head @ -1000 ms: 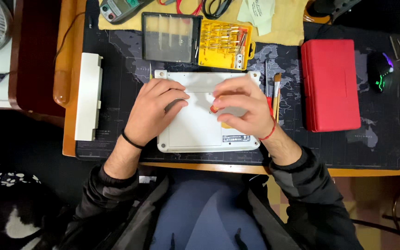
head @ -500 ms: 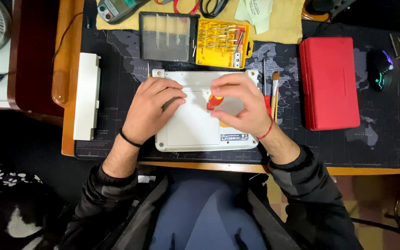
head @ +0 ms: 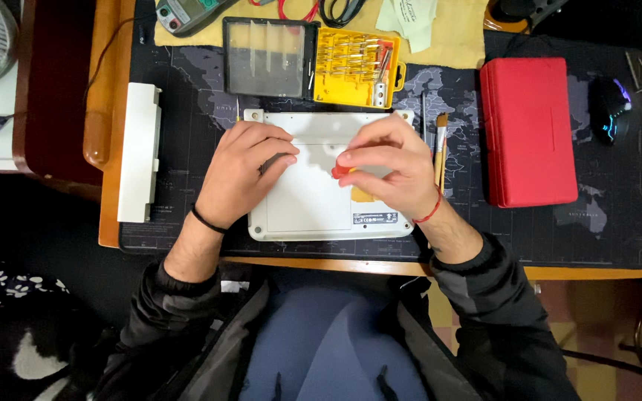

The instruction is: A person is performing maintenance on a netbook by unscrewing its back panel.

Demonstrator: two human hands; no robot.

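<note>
A white laptop (head: 313, 212) lies bottom side up on the dark desk mat (head: 187, 82). My left hand (head: 243, 167) rests flat on its left half, fingers curled against the case. My right hand (head: 388, 167) hovers over the right half and pinches a small red-handled screwdriver (head: 342, 171) between thumb and fingers, its tip hidden under the hand. A red thread circles my right wrist and a black band my left.
Behind the laptop stands an open yellow screwdriver-bit case (head: 358, 68) with its clear lid (head: 269, 56). A brush (head: 441, 145) lies right of the laptop, then a red case (head: 529, 130) and a mouse (head: 609, 110). A white bar-shaped part (head: 139, 152) sits at left, a multimeter (head: 183, 13) behind.
My right hand has shifted slightly, and the red screwdriver handle now shows more between its fingers. The left hand stays on the laptop.
</note>
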